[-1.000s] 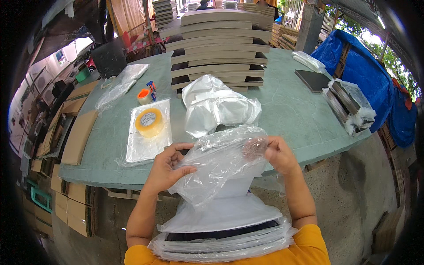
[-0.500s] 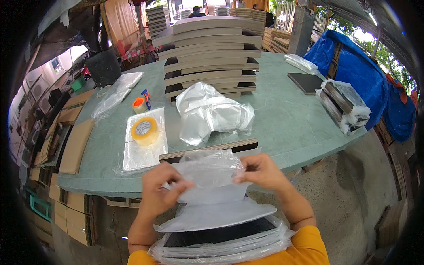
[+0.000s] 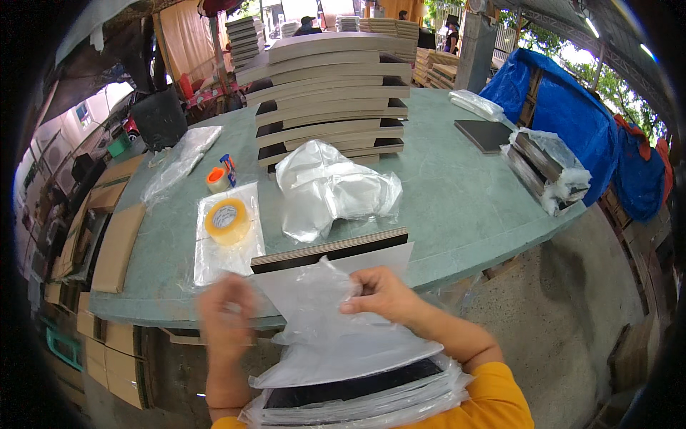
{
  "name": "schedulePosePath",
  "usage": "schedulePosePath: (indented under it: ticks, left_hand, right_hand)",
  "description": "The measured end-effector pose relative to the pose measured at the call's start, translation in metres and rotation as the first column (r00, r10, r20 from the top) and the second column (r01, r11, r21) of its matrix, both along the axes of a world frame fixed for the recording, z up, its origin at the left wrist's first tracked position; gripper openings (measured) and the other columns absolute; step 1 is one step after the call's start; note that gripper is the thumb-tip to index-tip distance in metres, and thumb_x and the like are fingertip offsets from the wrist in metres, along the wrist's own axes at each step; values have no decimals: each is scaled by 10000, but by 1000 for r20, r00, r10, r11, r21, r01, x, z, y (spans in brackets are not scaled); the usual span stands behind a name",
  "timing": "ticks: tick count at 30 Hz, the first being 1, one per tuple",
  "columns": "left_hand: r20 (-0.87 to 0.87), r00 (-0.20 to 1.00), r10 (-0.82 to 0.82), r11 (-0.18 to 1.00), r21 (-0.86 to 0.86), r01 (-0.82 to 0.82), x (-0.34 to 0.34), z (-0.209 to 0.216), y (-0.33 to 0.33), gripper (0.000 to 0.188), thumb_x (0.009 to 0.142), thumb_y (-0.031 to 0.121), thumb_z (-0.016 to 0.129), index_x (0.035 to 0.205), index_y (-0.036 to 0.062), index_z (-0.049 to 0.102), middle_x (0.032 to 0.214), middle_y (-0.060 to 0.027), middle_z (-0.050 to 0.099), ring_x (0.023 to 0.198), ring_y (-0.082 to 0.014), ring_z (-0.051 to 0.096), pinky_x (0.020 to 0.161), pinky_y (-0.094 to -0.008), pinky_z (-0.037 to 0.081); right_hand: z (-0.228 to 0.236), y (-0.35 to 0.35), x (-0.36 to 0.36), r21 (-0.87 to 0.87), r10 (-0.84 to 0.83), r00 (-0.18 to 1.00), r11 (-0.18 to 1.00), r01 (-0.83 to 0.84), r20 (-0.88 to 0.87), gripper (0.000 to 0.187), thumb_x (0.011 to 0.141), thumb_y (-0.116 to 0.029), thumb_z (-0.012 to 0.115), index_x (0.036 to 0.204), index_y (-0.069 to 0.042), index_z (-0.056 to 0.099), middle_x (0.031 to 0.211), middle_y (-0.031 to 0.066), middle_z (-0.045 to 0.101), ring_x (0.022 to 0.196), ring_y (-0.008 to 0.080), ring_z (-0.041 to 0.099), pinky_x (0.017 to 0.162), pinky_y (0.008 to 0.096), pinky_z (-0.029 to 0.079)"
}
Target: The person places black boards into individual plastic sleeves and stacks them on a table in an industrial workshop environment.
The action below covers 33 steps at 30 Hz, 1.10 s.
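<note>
My right hand [image 3: 382, 293] pinches the upper right edge of a thin clear plastic bag [image 3: 321, 289] between thumb and fingers. My left hand [image 3: 227, 311] is apart from the bag, at its left, with its fingers smeared by motion. Behind the bag, a white sheet [image 3: 396, 261] leans against dark flat boards [image 3: 336, 249] at the table's near edge. Close to my body lie dark boards in clear plastic [image 3: 350, 390], with a pale sheet [image 3: 350, 365] over them.
On the green table [image 3: 457, 193] stand a tall pile of boards [image 3: 332, 93] and crumpled plastic [image 3: 329, 189]. A yellowish tape roll [image 3: 236, 232] rests on flat plastic bags [image 3: 214, 264]; an orange-cored tape roll [image 3: 216, 180] is behind. Wrapped boards [image 3: 550, 171] lie at right.
My left hand has let go of the plastic bag and moved left and down. My right hand has shifted left with the bag's edge, uncovering more of the white sheet behind.
</note>
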State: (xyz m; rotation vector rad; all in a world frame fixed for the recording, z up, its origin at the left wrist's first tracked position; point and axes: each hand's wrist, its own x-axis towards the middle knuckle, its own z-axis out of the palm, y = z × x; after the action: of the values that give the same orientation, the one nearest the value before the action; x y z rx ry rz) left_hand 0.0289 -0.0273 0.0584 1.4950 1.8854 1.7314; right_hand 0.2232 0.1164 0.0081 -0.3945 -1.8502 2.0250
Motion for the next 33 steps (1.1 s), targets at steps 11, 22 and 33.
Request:
schedulePosePath:
  ticks: [11,22,33]
  left_hand:
    - [-103,801,590,778,335,-531,-60,-24,13,116,769,110,571,853,65,507,749,-8,506,610,-91,425,570,-251,376]
    - [98,888,-450,864,-204,461,36,-15,15,135,786,124,573,813,-4,542,654,-69,481,627,-121,486,562,-230,372]
    - [632,548,-548,802,211,559,27,-20,31,201,872,170,456,936,3,547,839,-29,560,704,-66,480,660,-196,392]
  right_hand:
    - [2,9,17,-103,-40,992,994,28,-116,141,832,-145,543,825,-7,570,750,32,548,719,99,509,674,237,416]
    - [31,-3,-7,699,-74,961,672,245,-266,228,738,-165,650,891,-10,581,1115,114,488,1044,158,446,855,299,372]
    - [11,6,0,172,188,938,975,-142,-291,255,771,-222,629,868,-3,542,821,18,521,796,93,469,741,234,386]
